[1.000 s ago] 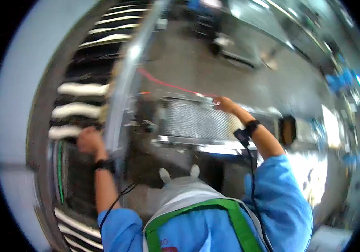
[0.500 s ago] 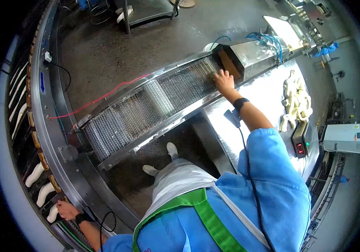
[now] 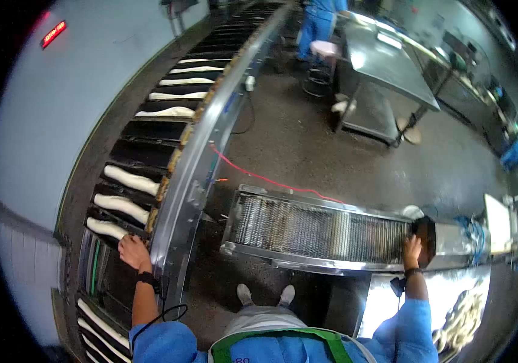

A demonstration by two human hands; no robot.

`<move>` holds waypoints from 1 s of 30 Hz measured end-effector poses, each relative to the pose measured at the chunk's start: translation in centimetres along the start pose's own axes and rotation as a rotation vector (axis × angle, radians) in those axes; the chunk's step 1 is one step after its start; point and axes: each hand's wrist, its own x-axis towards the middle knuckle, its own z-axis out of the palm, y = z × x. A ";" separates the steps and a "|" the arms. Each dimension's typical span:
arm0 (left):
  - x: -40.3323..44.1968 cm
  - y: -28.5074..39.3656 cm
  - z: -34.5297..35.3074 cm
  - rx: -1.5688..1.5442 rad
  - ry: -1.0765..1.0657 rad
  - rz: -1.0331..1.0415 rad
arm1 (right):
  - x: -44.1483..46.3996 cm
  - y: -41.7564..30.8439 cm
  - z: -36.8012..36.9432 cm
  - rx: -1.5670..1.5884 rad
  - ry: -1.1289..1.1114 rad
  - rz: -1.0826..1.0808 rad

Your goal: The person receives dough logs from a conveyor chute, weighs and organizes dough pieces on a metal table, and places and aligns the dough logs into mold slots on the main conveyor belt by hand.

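A pale, dough-like strip lies at the left of the frame, a little below mid-height, in a dark slot of a long slatted conveyor. The person's left hand is at the strip's right end, fingers curled down; whether they pinch the strip or only touch it, I cannot tell. Just above lie two similar strips, one per slot; more sit farther up the conveyor, past some bare dark slots, and others at the lower left of the frame. A metal rail runs along the conveyor's right side. Right of centre, a wire-mesh belt stretches sideways to a steel housing with a dark mouth. The right hand is at the belt's right end, beside that mouth, fingers slightly bent; I cannot tell whether it grips anything. A red cord runs from the rail to the belt's upper edge. At the lower right, a bright tabletop carries a heap of pale twisted pieces. At the upper right stands a metal table; near its left end are a round stool and another person in blue. A red lit display hangs on the wall, upper left.
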 end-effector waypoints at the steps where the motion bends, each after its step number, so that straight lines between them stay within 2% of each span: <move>1: 0.0 -0.4 -0.6 -0.023 -0.025 0.007 | 1.4 0.2 2.1 0.070 0.061 0.045; 2: 0.2 -0.9 -0.6 -0.042 -0.048 0.037 | 1.9 -0.1 -0.3 0.179 0.038 0.010; 3: 0.1 -1.4 -0.2 -0.070 0.035 0.097 | 1.5 -0.1 -5.0 0.278 0.004 -0.036; 5: 0.2 -1.3 -1.4 -0.093 -0.002 0.070 | 2.2 0.0 -11.6 0.293 0.113 -0.210; 6: 0.3 -1.4 -0.5 -0.120 0.085 0.053 | 3.3 -0.5 -14.0 0.423 0.154 -0.114; 7: 0.6 -1.1 -1.4 -0.163 0.013 0.028 | 2.5 -1.1 -20.3 0.448 0.149 -0.176; 10: 0.8 -1.7 -2.5 -0.211 0.011 -0.011 | 3.4 -1.3 -29.4 1.111 0.270 -0.401; 11: 1.0 -2.0 -2.8 -0.239 -0.018 -0.004 | 1.6 -3.6 -34.5 1.399 0.286 -0.412; 12: 1.2 -2.2 -3.0 -0.266 -0.052 0.006 | -1.0 -5.1 -41.9 1.382 0.066 -0.405; 14: 1.7 -2.5 -2.7 -0.305 -0.018 0.005 | -3.7 -8.9 -49.8 1.519 0.110 -0.466; 15: 1.8 -2.7 -2.8 -0.347 0.030 0.014 | -4.0 -10.3 -51.9 1.579 0.148 -0.567; 16: 2.1 -2.8 -3.0 -0.376 -0.023 -0.001 | -4.1 -12.0 -53.8 1.634 0.181 -0.665; 18: 2.4 -3.0 -3.4 -0.381 -0.008 -0.007 | -4.0 -16.9 -56.9 1.678 0.228 -0.640; 19: 2.6 -3.0 -3.4 -0.392 0.004 -0.004 | -3.9 -20.6 -58.5 1.768 0.239 -0.780; 20: 2.9 -3.3 -3.2 -0.421 -0.041 -0.020 | -2.5 -23.8 -59.7 1.668 0.181 -0.841; 21: 3.1 -3.3 -3.3 -0.414 -0.045 -0.028 | -3.2 -27.5 -61.3 1.835 0.056 -0.848; 23: 3.6 -3.6 -3.8 -0.410 0.031 -0.036 | -1.8 -35.4 -61.5 1.834 -0.101 -1.096; 25: 4.1 -2.6 -4.4 -0.443 0.025 -0.020 | -0.4 -41.6 -59.6 1.529 -0.500 -1.344; 27: 4.9 -1.2 -5.1 -0.480 0.008 0.008 | 0.1 -44.8 -56.9 1.393 -0.228 -1.375; 30: 5.7 1.2 -5.7 -0.587 -0.005 0.111 | 2.0 -42.9 -52.2 1.307 -0.252 -1.317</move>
